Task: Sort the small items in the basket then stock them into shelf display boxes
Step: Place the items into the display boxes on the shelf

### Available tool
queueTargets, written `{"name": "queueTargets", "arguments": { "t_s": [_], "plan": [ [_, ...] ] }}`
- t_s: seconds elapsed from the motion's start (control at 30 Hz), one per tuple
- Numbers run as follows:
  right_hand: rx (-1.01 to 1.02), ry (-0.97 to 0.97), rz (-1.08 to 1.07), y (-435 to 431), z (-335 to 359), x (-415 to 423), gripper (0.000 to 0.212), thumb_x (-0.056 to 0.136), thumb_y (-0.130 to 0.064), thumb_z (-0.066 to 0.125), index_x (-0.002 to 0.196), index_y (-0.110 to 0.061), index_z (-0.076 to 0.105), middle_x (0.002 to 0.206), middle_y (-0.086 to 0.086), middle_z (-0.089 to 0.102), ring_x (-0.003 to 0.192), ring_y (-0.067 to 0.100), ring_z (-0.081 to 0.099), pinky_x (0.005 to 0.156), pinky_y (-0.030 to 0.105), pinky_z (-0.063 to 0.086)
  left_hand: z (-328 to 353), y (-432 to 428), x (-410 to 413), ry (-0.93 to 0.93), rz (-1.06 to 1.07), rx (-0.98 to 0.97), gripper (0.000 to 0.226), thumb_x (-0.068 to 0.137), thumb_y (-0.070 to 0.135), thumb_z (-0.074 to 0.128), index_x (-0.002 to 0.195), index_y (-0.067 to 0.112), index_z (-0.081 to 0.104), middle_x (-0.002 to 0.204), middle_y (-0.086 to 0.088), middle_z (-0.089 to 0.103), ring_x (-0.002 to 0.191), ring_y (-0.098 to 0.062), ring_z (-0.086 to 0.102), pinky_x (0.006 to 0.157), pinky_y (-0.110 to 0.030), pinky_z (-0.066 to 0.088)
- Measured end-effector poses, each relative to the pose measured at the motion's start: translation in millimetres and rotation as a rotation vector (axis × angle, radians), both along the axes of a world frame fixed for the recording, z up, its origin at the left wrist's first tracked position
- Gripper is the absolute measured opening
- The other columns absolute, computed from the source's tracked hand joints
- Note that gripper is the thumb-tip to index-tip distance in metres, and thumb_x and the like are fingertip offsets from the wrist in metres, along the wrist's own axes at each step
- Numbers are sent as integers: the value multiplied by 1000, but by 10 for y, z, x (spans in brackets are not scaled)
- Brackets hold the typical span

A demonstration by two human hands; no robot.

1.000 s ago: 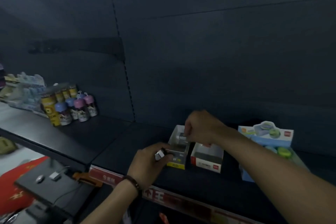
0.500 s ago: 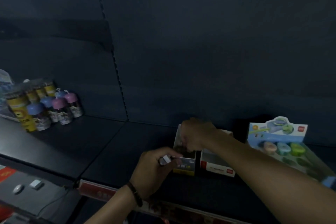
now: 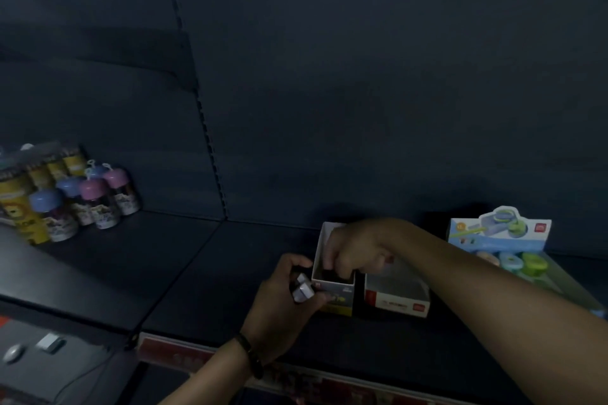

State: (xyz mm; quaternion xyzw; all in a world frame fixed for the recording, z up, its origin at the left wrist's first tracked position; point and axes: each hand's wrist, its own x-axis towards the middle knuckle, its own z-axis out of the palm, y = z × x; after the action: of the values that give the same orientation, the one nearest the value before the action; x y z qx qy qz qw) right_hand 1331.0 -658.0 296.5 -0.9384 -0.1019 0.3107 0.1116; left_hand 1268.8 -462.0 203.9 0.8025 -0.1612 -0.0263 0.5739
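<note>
Two small open display boxes stand side by side on the dark shelf: a white and yellow box (image 3: pixel 335 293) and, to its right, a white and red box (image 3: pixel 396 299). My left hand (image 3: pixel 283 302) grips several small white items (image 3: pixel 302 289) just left of the white and yellow box. My right hand (image 3: pixel 355 253) reaches down into that box with curled fingers; what the fingertips hold is hidden inside the box.
A blue display box of round green and blue items (image 3: pixel 503 246) stands at the right. Bottles with pink and blue caps (image 3: pixel 95 204) and yellow tubes (image 3: pixel 19 207) stand at the left. The shelf's red price strip (image 3: pixel 177 352) runs along the front edge.
The camera view has shifted a little, so the shelf sits lower in frame. My right hand has dipped deeper into the white and yellow box. My left hand stays beside it with the items.
</note>
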Motion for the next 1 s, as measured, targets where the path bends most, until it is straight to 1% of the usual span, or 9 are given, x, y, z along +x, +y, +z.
{"name": "queueTargets", "arguments": {
  "t_s": [0.07, 0.17, 0.27, 0.33, 0.43, 0.53, 0.73, 0.87, 1.0],
  "plan": [
    [36, 48, -30, -26, -15, 4, 30, 97, -10, 59, 126, -12, 69, 85, 10, 62, 58, 11, 53, 48, 21, 39, 5, 7, 11, 20, 3, 7, 45, 83, 21, 88, 114, 33, 57, 95, 13, 73, 88, -6, 73, 80, -31, 62],
    [126, 80, -64, -96, 8, -11, 25, 93, -16, 63, 115, -21, 74, 102, 16, 68, 71, 20, 53, 55, 26, 38, 29, 36, -15, -3, 4, 20, 45, 82, 25, 89, 114, 32, 57, 95, 16, 72, 86, -4, 72, 77, -27, 61],
    [299, -43, -103, -166, 167, -98, 16, 92, -23, 74, 107, -26, 77, 105, 9, 75, 69, 22, 63, 57, 37, 50, 105, 103, -26, -6, 20, -50, 33, 91, 25, 81, 115, 28, 58, 84, 13, 67, 72, -1, 63, 67, -22, 53],
    [437, -218, -129, -193, 329, -228, 15, 94, -26, 74, 109, -26, 76, 104, -3, 79, 79, 23, 68, 69, 39, 57, 206, 148, -11, 93, 3, -206, 23, 98, 15, 70, 115, 22, 56, 77, 6, 58, 62, -8, 52, 57, -25, 44],
    [711, -336, -188, -186, 506, -465, 12, 103, -19, 64, 111, -19, 73, 99, -1, 81, 57, 13, 60, 53, 23, 48, 414, 119, 36, 289, -56, -548, 37, 80, 9, 51, 117, 13, 50, 77, -6, 51, 59, -16, 41, 53, -30, 33],
    [835, -427, -178, -84, 509, -690, 7, 100, -18, 71, 105, -18, 76, 95, 4, 79, 54, 6, 61, 51, 20, 48, 561, 15, 43, 267, -71, -665, 34, 95, -4, 41, 124, 10, 50, 88, -11, 60, 74, -23, 55, 62, -33, 47],
    [805, -750, -171, -9, 279, -734, 22, 80, -33, 92, 95, -34, 75, 87, -10, 73, 81, 7, 72, 73, 23, 58, 739, -124, 67, 363, -98, -735, 39, 98, -14, 54, 131, 6, 55, 128, -23, 69, 119, -38, 69, 96, -47, 60],
    [727, -954, -187, 24, 241, -756, 31, 75, -26, 94, 99, -29, 74, 89, -15, 72, 80, 1, 70, 67, 9, 50, 801, -205, 62, 356, -46, -776, 34, 97, -13, 57, 127, 2, 55, 125, -24, 71, 108, -32, 74, 90, -44, 64],
    [698, -940, -118, -48, 267, -751, 25, 75, -23, 93, 95, -28, 79, 94, -14, 72, 84, 3, 71, 70, 12, 52, 820, -222, 59, 385, -38, -800, 26, 97, -3, 63, 120, 6, 56, 119, -22, 74, 103, -31, 76, 84, -42, 64]
  ]
}}
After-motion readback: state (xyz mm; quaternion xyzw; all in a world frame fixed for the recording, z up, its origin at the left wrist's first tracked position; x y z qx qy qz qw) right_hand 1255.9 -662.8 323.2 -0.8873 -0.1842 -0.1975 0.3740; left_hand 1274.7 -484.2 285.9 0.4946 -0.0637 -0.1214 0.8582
